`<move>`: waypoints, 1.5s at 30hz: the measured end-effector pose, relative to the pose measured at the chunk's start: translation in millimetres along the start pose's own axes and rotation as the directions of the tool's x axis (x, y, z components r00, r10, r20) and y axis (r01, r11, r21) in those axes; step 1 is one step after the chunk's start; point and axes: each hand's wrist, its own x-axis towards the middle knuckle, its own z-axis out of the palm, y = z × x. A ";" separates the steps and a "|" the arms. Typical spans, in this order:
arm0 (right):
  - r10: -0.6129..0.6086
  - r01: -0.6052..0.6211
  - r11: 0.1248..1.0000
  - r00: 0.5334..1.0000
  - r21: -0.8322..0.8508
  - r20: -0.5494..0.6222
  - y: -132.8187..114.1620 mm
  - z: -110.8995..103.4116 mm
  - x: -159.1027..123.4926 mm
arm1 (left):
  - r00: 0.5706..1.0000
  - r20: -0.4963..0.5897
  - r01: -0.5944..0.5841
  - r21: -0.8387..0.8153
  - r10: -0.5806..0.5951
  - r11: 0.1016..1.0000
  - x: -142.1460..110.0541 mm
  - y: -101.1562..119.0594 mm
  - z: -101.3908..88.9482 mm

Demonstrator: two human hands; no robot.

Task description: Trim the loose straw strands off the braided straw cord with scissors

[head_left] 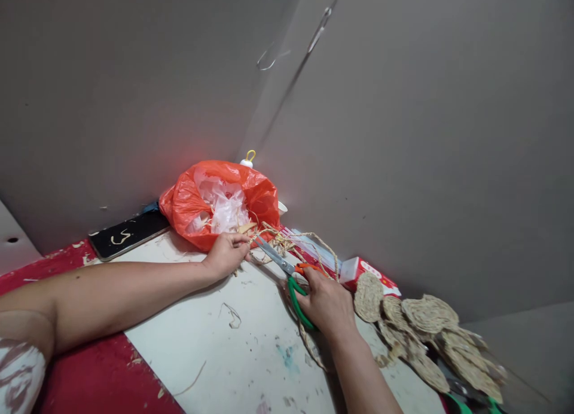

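Observation:
My right hand grips a pair of scissors with one green and one orange handle. Their blades point up and left, toward my left hand. The fingers of that hand are pinched on a thin straw cord, close to the blade tips. More braided cord loops to the right behind the scissors and hangs down past my right hand. Just behind my left hand lies an open red plastic bag, with crumpled clear plastic and straw scraps inside.
A black phone lies left of the bag. Flat woven straw pieces are heaped at the right, near a red and white packet. A white board covers part of the red surface. Grey walls rise behind.

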 end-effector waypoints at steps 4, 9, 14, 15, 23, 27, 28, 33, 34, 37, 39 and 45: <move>0.016 -0.016 1.000 1.000 -0.003 0.021 -0.2 -0.8 -0.2 | 1.000 0.009 -0.012 -0.012 0.012 1.000 0.5 -1.7 -0.1; -0.004 0.004 1.000 1.000 -0.004 0.017 -1.6 -1.5 0.4 | 1.000 0.023 -0.012 0.021 0.011 1.000 -1.2 -1.0 -0.5; -0.004 0.005 0.999 0.999 -0.035 0.039 -1.9 -5.0 1.1 | 1.000 0.028 -0.006 0.053 0.004 0.999 -2.5 1.7 -0.8; -0.006 0.008 0.999 0.999 -0.037 0.039 -2.1 -5.5 1.2 | 1.000 0.027 -0.012 0.065 0.010 0.998 -2.4 1.6 -0.9; 0.017 -0.015 0.999 0.999 -0.051 0.039 -8.7 -8.0 2.7 | 0.969 0.051 -0.248 0.243 0.243 0.938 -5.6 0.3 -0.9; 0.057 -0.055 0.998 0.995 -0.029 0.079 -11.4 -10.0 3.5 | 0.950 0.065 -0.305 0.408 0.306 0.860 -8.9 3.6 -2.7; 0.065 -0.063 0.998 0.994 -0.019 0.089 -11.5 -10.1 3.5 | 0.947 0.065 -0.311 0.434 0.315 0.845 -9.1 4.2 -3.2; 0.112 -0.117 0.992 0.988 0.036 0.109 -6.9 -8.2 2.4 | 0.944 0.047 -0.311 0.451 0.326 0.837 -6.1 2.1 -4.7; 0.124 -0.130 0.990 0.986 0.047 0.113 -5.3 -7.9 2.0 | 0.944 0.041 -0.310 0.450 0.328 0.837 -5.1 1.0 -4.9; 0.138 -0.146 0.988 0.981 0.052 0.140 -1.4 -8.6 1.0 | 0.944 0.021 -0.301 0.460 0.329 0.835 -2.6 -2.1 -5.3; 0.119 -0.129 0.991 0.978 0.048 0.170 -1.0 -10.7 1.1 | 0.945 0.011 -0.294 0.463 0.326 0.836 -1.7 -3.2 -5.3; 0.020 -0.034 0.996 0.987 0.084 0.160 -6.5 -17.7 4.2 | 0.945 -0.004 -0.287 0.474 0.327 0.833 -0.7 -3.8 -5.7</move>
